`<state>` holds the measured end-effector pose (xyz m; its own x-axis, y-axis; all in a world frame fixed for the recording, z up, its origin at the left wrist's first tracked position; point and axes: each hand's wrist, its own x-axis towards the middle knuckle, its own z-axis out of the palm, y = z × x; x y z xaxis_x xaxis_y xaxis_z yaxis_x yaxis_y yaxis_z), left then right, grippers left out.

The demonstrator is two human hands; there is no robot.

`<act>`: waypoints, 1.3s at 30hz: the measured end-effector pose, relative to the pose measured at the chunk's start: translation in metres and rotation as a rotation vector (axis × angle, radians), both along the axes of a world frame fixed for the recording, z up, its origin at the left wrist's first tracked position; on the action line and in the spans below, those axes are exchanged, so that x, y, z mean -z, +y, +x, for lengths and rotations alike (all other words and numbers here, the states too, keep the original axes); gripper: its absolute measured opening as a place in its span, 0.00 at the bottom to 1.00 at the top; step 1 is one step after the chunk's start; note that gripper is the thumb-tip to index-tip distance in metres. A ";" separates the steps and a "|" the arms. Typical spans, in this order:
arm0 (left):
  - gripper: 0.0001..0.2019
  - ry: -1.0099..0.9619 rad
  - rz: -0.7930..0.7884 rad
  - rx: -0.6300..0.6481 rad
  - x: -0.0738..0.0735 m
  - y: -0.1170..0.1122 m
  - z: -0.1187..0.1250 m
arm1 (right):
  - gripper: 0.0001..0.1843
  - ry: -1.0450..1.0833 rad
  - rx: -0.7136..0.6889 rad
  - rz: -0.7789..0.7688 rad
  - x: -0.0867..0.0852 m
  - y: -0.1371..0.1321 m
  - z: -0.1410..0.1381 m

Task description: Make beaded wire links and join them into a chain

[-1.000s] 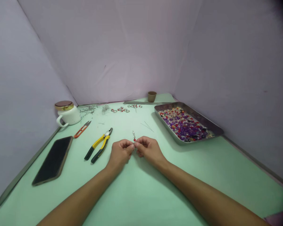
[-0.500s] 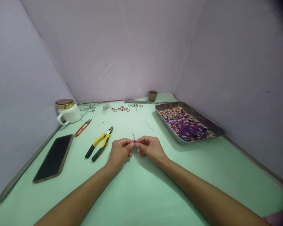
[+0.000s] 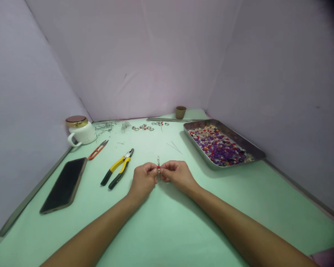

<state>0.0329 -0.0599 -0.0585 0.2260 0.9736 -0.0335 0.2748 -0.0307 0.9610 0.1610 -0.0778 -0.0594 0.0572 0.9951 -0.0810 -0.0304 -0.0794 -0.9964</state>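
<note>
My left hand and my right hand meet at the middle of the green table, fingertips pinched together. Between them stands a short beaded wire with a red bead and pale beads, sticking up above the fingers. Both hands pinch its lower part. Yellow-handled pliers lie just left of my left hand. A metal tray full of purple, red and pale beads sits to the right of my right hand.
A black phone lies at the left edge. Orange thread snips and a white lidded mug are behind it. Finished bead loops, loose wires and a small brown cup lie at the back. Lilac walls enclose the table.
The hands stay pinched on the beaded wire with only small finger shifts. The view has drifted slightly.
</note>
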 end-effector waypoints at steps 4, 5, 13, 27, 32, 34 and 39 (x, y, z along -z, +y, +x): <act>0.04 -0.030 -0.020 -0.002 0.000 -0.001 0.000 | 0.03 0.001 -0.005 0.011 0.000 0.001 0.000; 0.04 -0.051 -0.040 -0.003 0.000 -0.001 0.000 | 0.03 0.002 -0.001 0.010 0.001 0.001 0.000; 0.08 -0.117 -0.081 0.033 -0.003 0.002 0.000 | 0.06 -0.037 -0.008 0.034 -0.001 0.000 0.001; 0.07 -0.156 -0.101 0.006 -0.006 0.001 0.000 | 0.09 0.068 0.050 0.051 -0.001 0.000 -0.001; 0.07 -0.153 -0.102 -0.030 -0.007 0.001 0.001 | 0.09 0.108 0.045 -0.001 -0.003 0.000 0.000; 0.07 -0.146 -0.107 -0.031 -0.008 0.001 0.001 | 0.10 0.129 0.035 -0.013 -0.004 0.001 0.002; 0.06 -0.123 -0.082 -0.012 -0.006 0.001 0.000 | 0.10 0.169 0.021 -0.019 -0.006 0.001 0.003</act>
<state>0.0332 -0.0589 -0.0521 0.2215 0.9714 -0.0858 0.1544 0.0520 0.9866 0.1639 -0.0767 -0.0535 0.0621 0.9919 -0.1106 -0.1992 -0.0962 -0.9752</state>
